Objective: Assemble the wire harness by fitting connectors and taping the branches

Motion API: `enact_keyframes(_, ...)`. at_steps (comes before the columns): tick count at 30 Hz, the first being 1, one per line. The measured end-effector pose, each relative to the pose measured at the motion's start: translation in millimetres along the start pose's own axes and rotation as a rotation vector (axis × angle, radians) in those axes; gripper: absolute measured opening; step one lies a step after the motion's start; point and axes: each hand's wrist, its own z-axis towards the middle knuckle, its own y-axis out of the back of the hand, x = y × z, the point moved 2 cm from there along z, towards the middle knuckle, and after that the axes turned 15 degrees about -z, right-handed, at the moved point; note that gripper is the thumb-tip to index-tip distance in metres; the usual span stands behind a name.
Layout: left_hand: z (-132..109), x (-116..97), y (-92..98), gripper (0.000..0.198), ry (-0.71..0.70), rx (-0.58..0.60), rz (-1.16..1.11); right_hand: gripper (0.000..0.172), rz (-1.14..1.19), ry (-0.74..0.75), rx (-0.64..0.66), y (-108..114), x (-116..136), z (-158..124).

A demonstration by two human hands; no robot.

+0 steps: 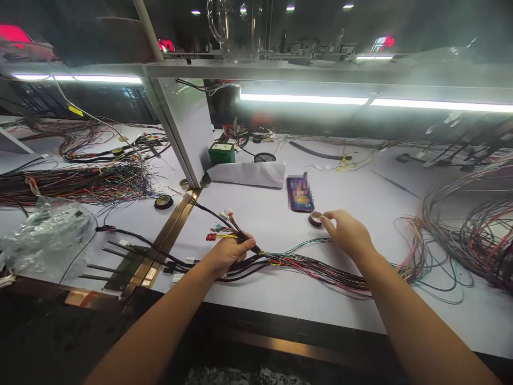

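My left hand (226, 253) is closed around a wire harness (304, 264) that runs across the white table, gripping it where it branches into small red, white and green connectors (218, 229). My right hand (348, 231) reaches forward over the table, and its fingertips touch a small dark roll of tape (315, 218). The fingers are curled round the roll's near edge. The harness lies under and to the right of my right forearm.
A phone (300, 193) lies just behind the tape roll, next to a white folded cloth (248, 174) and a green box (222, 153). Another tape roll (163, 201) sits left. Coiled wires (468, 235) pile at right, a plastic bag (46, 235) at left.
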Motion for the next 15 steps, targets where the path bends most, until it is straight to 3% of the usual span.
enact_keyframes(8, -2.8, -1.5, -2.6, 0.038, -0.011, -0.016, -0.005, 0.035, -0.192, 0.380, 0.116, -5.6, 28.7, 5.9)
enact_keyframes(11, -3.2, -1.7, -3.3, 0.040, -0.013, -0.019, -0.034, 0.025, -0.177, 0.468, 0.171, 0.3, 37.2, 8.0)
enact_keyframes(13, -3.2, -1.5, -3.3, 0.041, -0.012, -0.022, -0.047, 0.021, -0.178, 0.481, 0.107, 3.1, 43.8, 8.0)
enact_keyframes(15, -3.3, -1.5, -3.3, 0.041, -0.016, -0.024, -0.043, 0.029, -0.220, 0.456, 0.014, 3.3, 50.8, 5.9)
